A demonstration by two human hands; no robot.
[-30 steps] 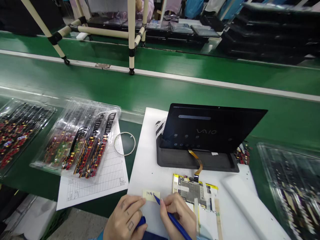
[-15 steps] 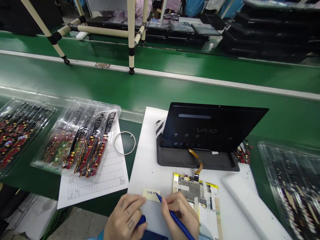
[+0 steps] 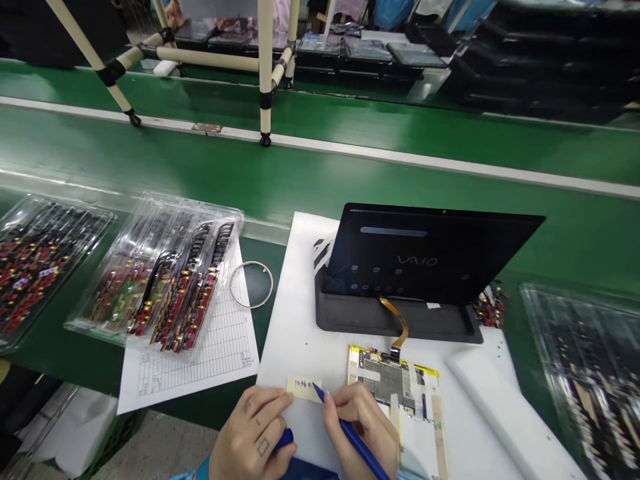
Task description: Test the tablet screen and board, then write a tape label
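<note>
My right hand grips a blue pen whose tip rests on a small yellow sticky note with handwritten digits. My left hand lies beside the note, fingertips pressing its left edge, and a blue pen cap sits tucked under its fingers. Both hands rest on a white foam mat. Just right of the note lies a circuit board with yellow tape, joined by an orange flex cable to a black VAIO screen propped in a dark cradle.
Clear plastic trays of small red and black parts sit on a printed log sheet at left, another tray farther left, one more at right. A wire ring lies by the sheet. Green conveyor and pipe frame behind.
The pen tip has moved slightly right along the note, adding a mark after the digits. The view shifted a little; both hands stay in place.
</note>
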